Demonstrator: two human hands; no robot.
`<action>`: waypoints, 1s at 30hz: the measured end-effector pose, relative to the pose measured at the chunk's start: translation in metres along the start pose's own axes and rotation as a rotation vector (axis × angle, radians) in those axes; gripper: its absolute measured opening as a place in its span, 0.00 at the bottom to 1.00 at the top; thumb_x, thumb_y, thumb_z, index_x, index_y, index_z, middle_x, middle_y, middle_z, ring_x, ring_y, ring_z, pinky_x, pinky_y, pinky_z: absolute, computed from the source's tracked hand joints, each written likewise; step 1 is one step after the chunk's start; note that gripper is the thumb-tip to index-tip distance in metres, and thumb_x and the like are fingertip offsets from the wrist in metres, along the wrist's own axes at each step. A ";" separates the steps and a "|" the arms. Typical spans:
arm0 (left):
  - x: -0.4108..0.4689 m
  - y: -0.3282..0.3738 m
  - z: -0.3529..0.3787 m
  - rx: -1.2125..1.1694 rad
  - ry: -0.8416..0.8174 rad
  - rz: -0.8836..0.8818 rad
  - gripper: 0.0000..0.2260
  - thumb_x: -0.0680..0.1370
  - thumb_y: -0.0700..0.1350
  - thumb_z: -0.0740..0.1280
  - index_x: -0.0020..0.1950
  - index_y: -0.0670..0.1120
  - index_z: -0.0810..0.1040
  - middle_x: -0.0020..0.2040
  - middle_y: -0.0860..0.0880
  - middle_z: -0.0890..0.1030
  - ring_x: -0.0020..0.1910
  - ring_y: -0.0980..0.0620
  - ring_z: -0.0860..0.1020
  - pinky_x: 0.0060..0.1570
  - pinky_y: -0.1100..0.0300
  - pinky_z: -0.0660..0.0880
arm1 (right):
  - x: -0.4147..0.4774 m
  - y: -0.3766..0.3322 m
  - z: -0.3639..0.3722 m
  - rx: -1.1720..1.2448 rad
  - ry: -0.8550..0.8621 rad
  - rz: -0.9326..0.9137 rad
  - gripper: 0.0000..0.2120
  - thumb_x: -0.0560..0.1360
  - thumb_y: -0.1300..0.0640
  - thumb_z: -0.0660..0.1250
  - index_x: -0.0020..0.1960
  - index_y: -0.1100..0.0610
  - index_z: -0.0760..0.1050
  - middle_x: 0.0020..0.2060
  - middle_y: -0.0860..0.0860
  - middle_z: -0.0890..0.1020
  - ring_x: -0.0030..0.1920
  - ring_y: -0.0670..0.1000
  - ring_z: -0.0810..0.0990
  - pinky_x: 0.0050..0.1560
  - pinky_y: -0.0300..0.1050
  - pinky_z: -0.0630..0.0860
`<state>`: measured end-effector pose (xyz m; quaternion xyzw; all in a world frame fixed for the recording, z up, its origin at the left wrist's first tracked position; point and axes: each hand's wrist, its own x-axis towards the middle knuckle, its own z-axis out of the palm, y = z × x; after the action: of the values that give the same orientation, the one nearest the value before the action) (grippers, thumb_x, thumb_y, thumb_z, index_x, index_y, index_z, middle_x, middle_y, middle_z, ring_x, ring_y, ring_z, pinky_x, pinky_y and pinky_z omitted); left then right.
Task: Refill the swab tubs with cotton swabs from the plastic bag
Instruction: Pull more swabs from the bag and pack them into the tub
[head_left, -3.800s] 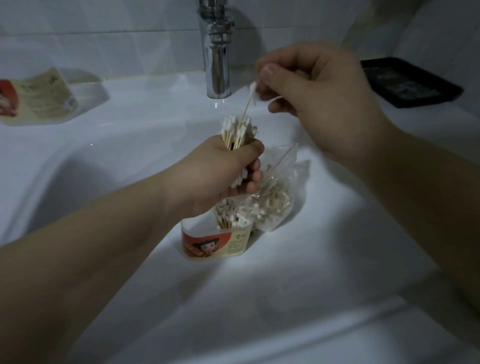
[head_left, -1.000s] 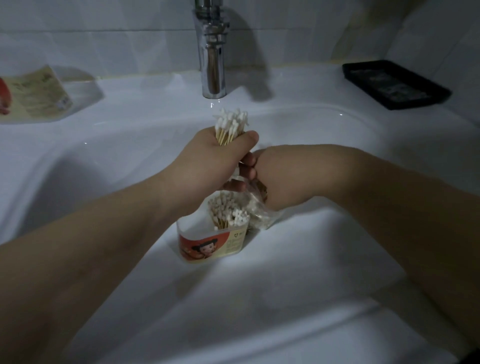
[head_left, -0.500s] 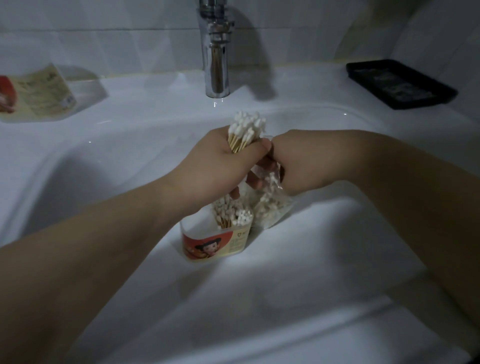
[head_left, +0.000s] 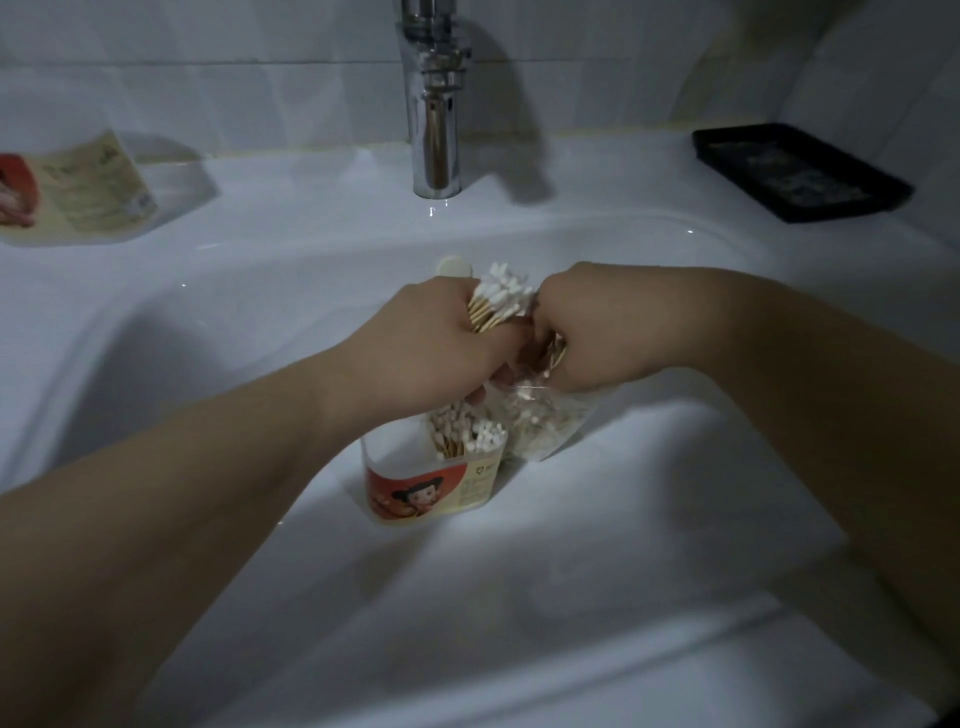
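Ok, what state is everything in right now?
Left hand: grips a swab bundle, tips up.
Right hand: down in the bag mouth, fingers hidden.
Near tub: upright, open, part filled.
Bag: open, against that tub.
Far tub: lying on its side.
Tap: no water running.

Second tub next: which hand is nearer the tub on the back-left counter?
Left. The left hand, gripping a swab bundle, is right of that tub; the right hand is farther right, at the bag.
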<state>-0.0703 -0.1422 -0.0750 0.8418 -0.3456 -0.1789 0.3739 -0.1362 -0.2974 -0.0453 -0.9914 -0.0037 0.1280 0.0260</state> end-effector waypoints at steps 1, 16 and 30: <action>0.000 0.000 0.000 0.015 0.001 -0.017 0.07 0.80 0.51 0.66 0.46 0.51 0.81 0.37 0.57 0.86 0.31 0.56 0.84 0.29 0.71 0.72 | -0.001 0.000 -0.001 0.021 0.000 0.006 0.06 0.69 0.60 0.70 0.42 0.51 0.84 0.25 0.49 0.80 0.26 0.47 0.77 0.32 0.42 0.78; 0.003 -0.004 -0.001 0.140 0.076 -0.093 0.10 0.80 0.51 0.64 0.45 0.48 0.80 0.35 0.55 0.86 0.30 0.59 0.82 0.34 0.65 0.74 | -0.004 0.007 -0.007 0.230 0.024 0.000 0.16 0.71 0.60 0.71 0.55 0.45 0.86 0.32 0.41 0.84 0.34 0.42 0.83 0.41 0.41 0.80; 0.001 0.002 0.000 -0.011 0.162 -0.003 0.08 0.80 0.51 0.65 0.46 0.48 0.80 0.37 0.55 0.86 0.30 0.57 0.83 0.31 0.71 0.74 | -0.009 0.017 -0.013 0.364 0.131 0.007 0.06 0.75 0.57 0.72 0.47 0.45 0.83 0.29 0.42 0.84 0.28 0.43 0.82 0.35 0.35 0.74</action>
<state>-0.0704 -0.1439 -0.0736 0.8520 -0.3122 -0.1125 0.4049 -0.1420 -0.3147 -0.0312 -0.9766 0.0248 0.0617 0.2047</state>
